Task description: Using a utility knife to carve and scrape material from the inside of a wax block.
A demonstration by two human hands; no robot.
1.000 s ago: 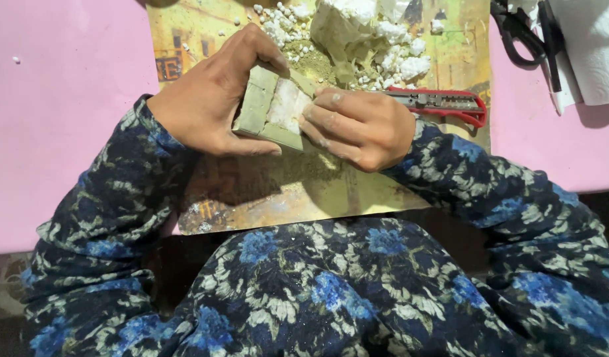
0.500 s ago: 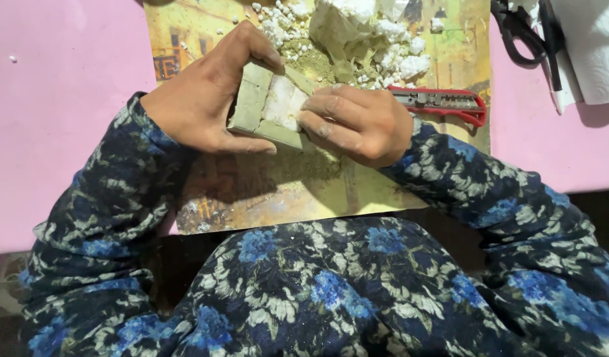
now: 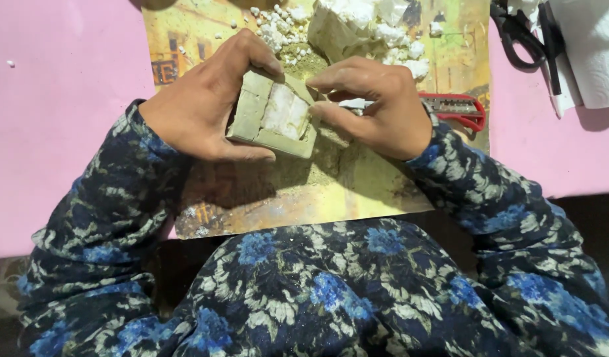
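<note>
My left hand [image 3: 199, 106] grips a small olive-green block [image 3: 273, 114] with a white square patch in its middle, holding it tilted above a printed yellow sheet [image 3: 331, 192]. My right hand [image 3: 377, 106] pinches the block's right upper edge with thumb and forefinger. Both arms wear dark sleeves with a blue flower pattern.
A red utility knife [image 3: 460, 109] lies on the sheet just behind my right hand. White crumbs and a larger white chunk [image 3: 347, 23] are piled at the sheet's far end. Black scissors [image 3: 523, 33] and white paper towel [image 3: 592, 49] rest on the pink table [image 3: 60, 112] at the right.
The block has been turned so its white patch faces up more. My right hand moved from covering its right side to pinching its upper right edge.
</note>
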